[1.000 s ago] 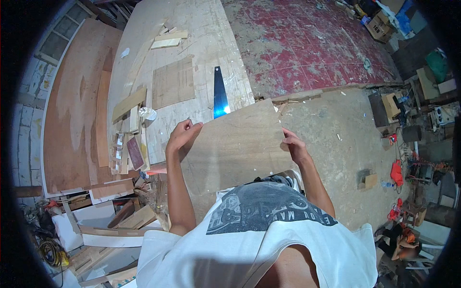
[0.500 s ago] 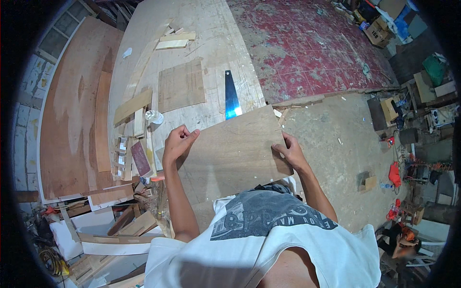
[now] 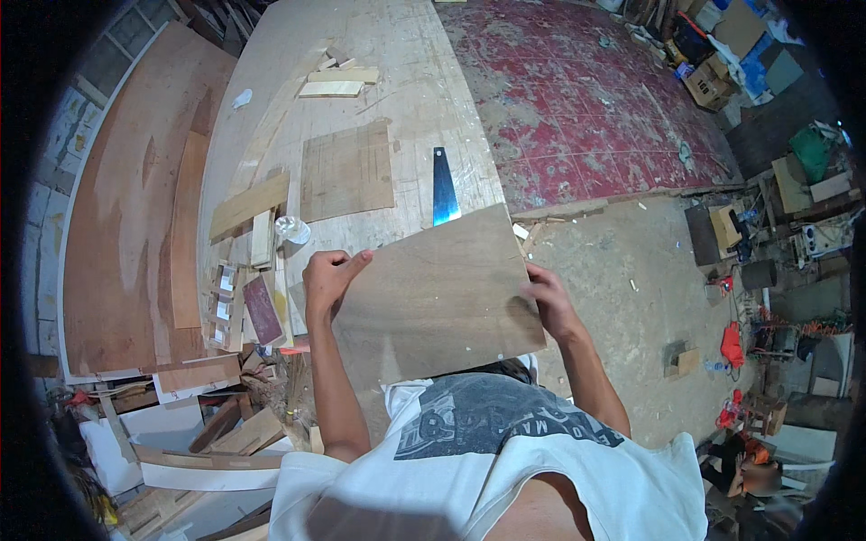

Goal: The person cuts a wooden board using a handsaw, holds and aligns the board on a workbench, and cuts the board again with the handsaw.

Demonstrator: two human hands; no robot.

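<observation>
A thin brown plywood sheet (image 3: pixel 442 288) lies tilted in front of my body, its near edge close to my shirt. My left hand (image 3: pixel 330 281) is closed on its left edge, thumb on top and the other fingers partly hidden. At the right edge is my right hand (image 3: pixel 552 299), its fingers smeared by motion, so its grip is unclear. Just beyond the sheet, a handsaw blade (image 3: pixel 443 185) lies on the pale wooden worktop (image 3: pixel 424 90), its nearer part hidden under the sheet. A second thin brown panel (image 3: pixel 347 171) lies flat to the left of the saw.
Wood strips (image 3: pixel 248 206) and a clear plastic container (image 3: pixel 291 230) sit on the worktop's left side. Offcuts (image 3: pixel 216 442) are heaped at lower left. A large brown board (image 3: pixel 135 216) stands further left. Cardboard boxes (image 3: pixel 713 81) are at far right; a person (image 3: pixel 753 469) is at lower right.
My right hand has shifted on the sheet's right edge, and its fingers now blur. The sheet has tilted slightly. The whole view has shifted a little.
</observation>
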